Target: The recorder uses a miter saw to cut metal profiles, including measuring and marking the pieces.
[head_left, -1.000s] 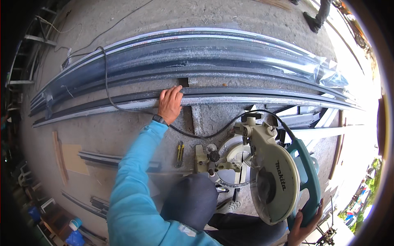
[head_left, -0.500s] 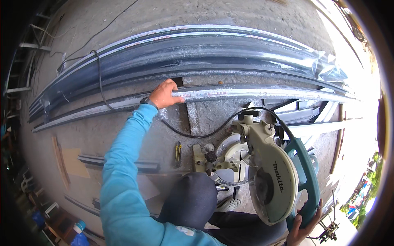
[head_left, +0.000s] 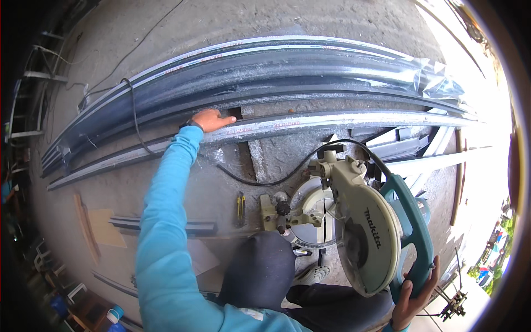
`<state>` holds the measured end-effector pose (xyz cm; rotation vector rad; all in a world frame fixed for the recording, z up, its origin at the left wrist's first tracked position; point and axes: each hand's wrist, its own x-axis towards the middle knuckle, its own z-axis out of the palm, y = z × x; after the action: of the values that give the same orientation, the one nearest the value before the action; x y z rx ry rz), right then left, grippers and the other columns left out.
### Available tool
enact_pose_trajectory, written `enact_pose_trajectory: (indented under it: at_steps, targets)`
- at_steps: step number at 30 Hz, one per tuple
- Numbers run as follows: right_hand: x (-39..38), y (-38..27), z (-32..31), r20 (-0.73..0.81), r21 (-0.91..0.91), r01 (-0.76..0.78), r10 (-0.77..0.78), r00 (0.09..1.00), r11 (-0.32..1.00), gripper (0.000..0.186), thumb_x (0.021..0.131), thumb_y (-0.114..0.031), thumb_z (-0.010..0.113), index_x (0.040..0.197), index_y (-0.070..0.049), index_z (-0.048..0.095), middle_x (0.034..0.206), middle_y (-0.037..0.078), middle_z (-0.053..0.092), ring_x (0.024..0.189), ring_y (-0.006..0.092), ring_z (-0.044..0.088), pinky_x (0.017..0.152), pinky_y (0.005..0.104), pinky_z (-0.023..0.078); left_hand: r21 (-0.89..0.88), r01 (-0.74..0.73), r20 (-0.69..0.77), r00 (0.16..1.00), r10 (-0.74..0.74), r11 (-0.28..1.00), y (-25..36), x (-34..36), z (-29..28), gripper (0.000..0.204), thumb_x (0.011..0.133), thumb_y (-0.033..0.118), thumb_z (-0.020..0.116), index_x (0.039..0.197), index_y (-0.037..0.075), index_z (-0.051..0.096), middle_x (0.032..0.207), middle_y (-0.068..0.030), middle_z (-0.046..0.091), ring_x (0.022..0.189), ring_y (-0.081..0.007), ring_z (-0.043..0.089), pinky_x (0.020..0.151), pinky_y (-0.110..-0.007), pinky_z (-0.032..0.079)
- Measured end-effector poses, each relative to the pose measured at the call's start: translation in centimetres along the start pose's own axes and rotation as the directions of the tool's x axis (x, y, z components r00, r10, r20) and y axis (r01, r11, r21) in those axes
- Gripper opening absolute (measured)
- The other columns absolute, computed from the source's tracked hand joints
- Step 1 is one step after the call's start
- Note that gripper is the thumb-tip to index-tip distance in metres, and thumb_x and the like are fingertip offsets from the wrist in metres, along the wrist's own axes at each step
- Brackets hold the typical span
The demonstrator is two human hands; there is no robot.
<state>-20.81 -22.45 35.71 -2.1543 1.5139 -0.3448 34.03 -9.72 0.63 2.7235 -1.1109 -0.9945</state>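
I find the long white-faced profile [head_left: 343,119] lying lengthwise on the concrete floor [head_left: 298,25], its right end toward the floor's sunlit right edge. The left hand [head_left: 209,119] lies over it, left of its middle, thumb extended; the other fingers are mostly hidden and I cannot tell how far they are closed. On the near side I record the miter saw [head_left: 370,232]; the right hand [head_left: 412,301] has its fingers wrapped about the lower end of the saw's teal handle [head_left: 425,252]. A yellow utility knife [head_left: 240,210] lies just left of the saw. Beyond, I note metal offcuts [head_left: 401,146] toward the floor's right edge and a film-wrapped bundle [head_left: 265,71] behind the profile.
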Motion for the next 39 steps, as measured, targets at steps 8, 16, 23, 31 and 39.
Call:
enact_pose_trajectory:
  at_steps: [8,16,23,31,39]
  targets:
    - [0.5,0.0,0.2,0.002,0.060,0.027,-0.028,1.000,0.998,0.076,0.091,-0.040,0.058,0.145,0.003,0.027,0.119,0.017,0.052,0.090,0.0206,0.056,0.079,0.0322,0.046,-0.046,-0.010,-0.147,0.989,0.003,0.999,-0.3,-0.7,1.1,0.022,0.085,0.030,0.064,0.093,0.012,0.073,0.102,-0.0139,0.068,0.094,-0.0334,0.064,0.083,-0.045,0.048]
    - [0.6,-0.3,0.2,-0.013,0.033,-0.006,0.007,1.000,0.999,0.075,0.090,-0.040,0.058,0.145,0.002,0.028,0.106,0.012,0.053,0.083,0.0176,0.053,0.076,0.0294,0.045,-0.105,-0.226,-0.545,0.827,0.134,0.968,-1.5,-0.5,-3.0,0.019,0.087,0.029,0.061,0.089,0.011,0.066,0.091,-0.0118,0.068,0.084,-0.0363,0.063,0.073,-0.045,0.048]
    - [0.2,-0.1,0.4,0.002,0.027,-0.012,0.012,1.000,1.000,0.077,0.090,-0.041,0.060,0.145,0.002,0.028,0.107,0.013,0.054,0.084,0.0181,0.054,0.076,0.0304,0.045,-0.362,-0.096,0.043,0.992,0.120,0.927,-2.5,0.6,-5.5,0.051,0.087,0.052,0.060,0.095,0.003,0.069,0.090,-0.0122,0.069,0.088,-0.0245,0.063,0.083,-0.035,0.046]
    - [0.5,0.0,-1.6,-0.016,0.036,-0.011,0.011,1.000,0.999,0.079,0.086,-0.034,0.067,0.144,0.003,0.029,0.115,0.018,0.059,0.092,0.0223,0.060,0.081,0.0335,0.048,0.030,-0.328,-0.071,0.941,0.330,0.944,6.1,-5.0,-4.3,0.054,0.067,0.026,0.079,0.109,0.000,0.058,0.103,-0.0249,0.063,0.098,-0.0426,0.059,0.084,-0.046,0.048]
    - [1.8,1.1,-1.0,0.071,0.051,0.144,-0.147,0.987,0.988,0.084,0.076,-0.022,0.077,0.143,-0.003,0.031,0.102,0.019,0.067,0.092,0.0361,0.068,0.080,0.0396,0.052,0.155,-0.382,-0.381,0.828,0.412,0.911,4.1,-9.7,-5.2,0.056,0.064,0.013,0.081,0.110,0.001,0.052,0.105,-0.0225,0.059,0.101,-0.0424,0.056,0.085,-0.047,0.044]
